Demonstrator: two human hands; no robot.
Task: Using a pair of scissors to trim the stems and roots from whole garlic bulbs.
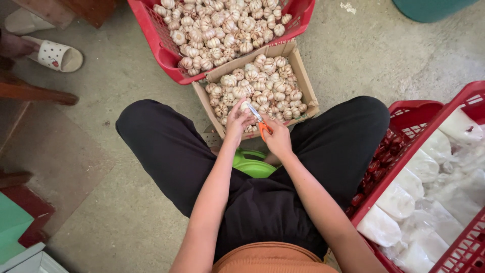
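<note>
My left hand [236, 122] pinches a garlic bulb [244, 106] over the near edge of a cardboard box [306, 76] full of garlic bulbs. My right hand [277, 137] grips small scissors with orange handles [259, 123], blades pointing up-left at the bulb. Both hands meet above my knees, which are in black trousers. A green plastic item [251, 165] sits under my hands between my legs.
A red plastic crate [151, 30] heaped with garlic stands behind the box. At the right, another red crate [429, 114] holds white filled bags. A white sandal [55, 55] lies at the upper left on the concrete floor, near wooden furniture.
</note>
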